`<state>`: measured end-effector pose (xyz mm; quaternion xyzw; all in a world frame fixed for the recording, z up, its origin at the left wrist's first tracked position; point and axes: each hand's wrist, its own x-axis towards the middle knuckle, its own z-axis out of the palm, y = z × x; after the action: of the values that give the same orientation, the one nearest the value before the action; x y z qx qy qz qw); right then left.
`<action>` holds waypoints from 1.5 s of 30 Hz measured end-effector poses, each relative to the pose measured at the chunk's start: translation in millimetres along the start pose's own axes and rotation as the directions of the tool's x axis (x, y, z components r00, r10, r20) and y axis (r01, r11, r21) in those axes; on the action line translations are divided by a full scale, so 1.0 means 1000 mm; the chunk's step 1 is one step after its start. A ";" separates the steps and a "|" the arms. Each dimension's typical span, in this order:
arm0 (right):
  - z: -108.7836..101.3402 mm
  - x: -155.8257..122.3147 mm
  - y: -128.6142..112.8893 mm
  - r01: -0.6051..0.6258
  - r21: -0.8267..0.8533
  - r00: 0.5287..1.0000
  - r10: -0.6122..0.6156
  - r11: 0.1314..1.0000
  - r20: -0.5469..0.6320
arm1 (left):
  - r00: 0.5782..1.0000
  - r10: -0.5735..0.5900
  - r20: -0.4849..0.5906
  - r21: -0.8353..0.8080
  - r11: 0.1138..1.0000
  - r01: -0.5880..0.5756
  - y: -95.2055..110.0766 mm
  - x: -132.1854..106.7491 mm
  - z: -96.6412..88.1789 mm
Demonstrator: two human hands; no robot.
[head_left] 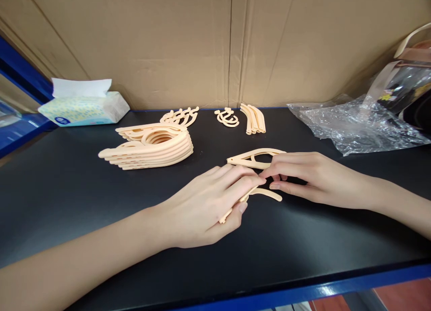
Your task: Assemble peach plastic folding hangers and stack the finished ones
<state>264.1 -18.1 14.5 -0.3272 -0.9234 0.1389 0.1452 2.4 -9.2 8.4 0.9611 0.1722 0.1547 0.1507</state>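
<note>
When looking past the hands: tissue pack at far left against the cardboard wall; crumpled clear plastic bag and dark bag at far right.
Spare parts on the black table: fanned stack of peach hanger arms left of centre; loose hooks and a bundle of curved strips near the wall, well apart from the hands.
In the way: nothing between hands and spare parts; fingers covering the spot where the two held pieces meet.
Left hand: curled closed around the lower hanger arm, thumb beneath, one end poking out below the palm.
Right hand: fingers pinched together, tips touching the left fingertips, lying over the end of the upper hanger arm.
Held pieces: pale peach plastic, thin; upper one a flat, slim triangle with an open slot, lower one a gentle curve; both at table centre, just off or on the surface. Joined or not: cannot tell.
</note>
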 end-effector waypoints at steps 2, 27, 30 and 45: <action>0.000 0.000 0.000 -0.003 0.000 1.000 0.003 1.000 0.000 | 1.000 0.005 0.001 0.000 1.000 -0.005 -0.001 0.000 0.001; 0.002 0.001 -0.003 0.045 -0.024 0.999 -0.045 0.999 -0.028 | 1.000 0.018 -0.005 0.100 0.995 -0.017 -0.001 -0.001 0.002; 0.002 0.001 -0.002 0.044 -0.019 0.999 -0.045 0.999 -0.022 | 1.000 0.016 -0.003 0.098 0.995 -0.016 -0.001 -0.001 0.002; 0.002 0.000 -0.005 0.105 -0.049 0.994 -0.107 0.993 -0.033 | 0.999 -0.016 0.040 0.081 0.997 0.013 -0.002 -0.001 0.002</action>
<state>260.7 -21.9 14.7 -0.2836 -0.9397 0.1034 0.1610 2.0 -8.6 5.7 0.9681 0.1820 0.1267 0.1163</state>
